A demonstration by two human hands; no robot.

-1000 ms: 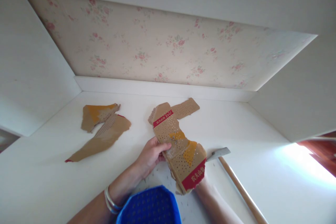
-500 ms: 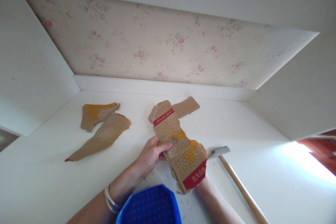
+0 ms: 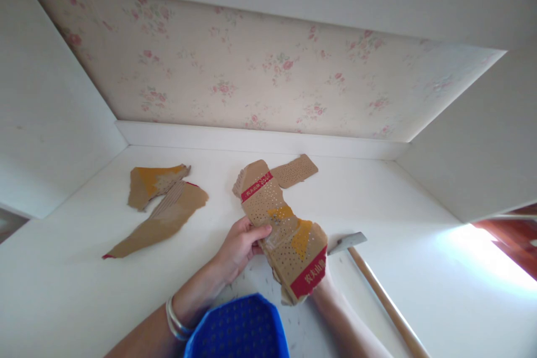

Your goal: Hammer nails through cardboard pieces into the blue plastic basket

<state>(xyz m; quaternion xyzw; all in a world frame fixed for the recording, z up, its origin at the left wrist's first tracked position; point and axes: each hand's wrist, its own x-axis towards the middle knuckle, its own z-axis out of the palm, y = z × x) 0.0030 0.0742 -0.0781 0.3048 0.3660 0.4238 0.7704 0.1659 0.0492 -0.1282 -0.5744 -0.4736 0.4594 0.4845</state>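
A torn piece of brown cardboard [image 3: 289, 235] with red printed bands, yellow patches and many punched holes is held up over the table. My left hand [image 3: 239, 246] is closed on its left edge, thumb on top and fingers underneath. Behind the cardboard's lower right edge is my right hand [image 3: 321, 291]; its fingers are hidden, so I cannot tell its grip. Below both hands stands a blue plastic basket [image 3: 274, 313] with a pattern of small holes. To the right lies a tool with a grey metal head [image 3: 348, 241] and a long wooden handle [image 3: 386, 302].
Two torn cardboard pieces, one with yellow [image 3: 146, 182] and one plain brown [image 3: 172, 212], lie at the left. A holed cardboard strip [image 3: 297, 170] lies at the back. White side panels and a flowered wall [image 3: 251, 67] enclose the white tabletop [image 3: 377, 196]. Dark specks surround the basket.
The held cardboard has shifted slightly left and up, my left hand with it. The view has moved a little; the loose pieces and tool stay in place.
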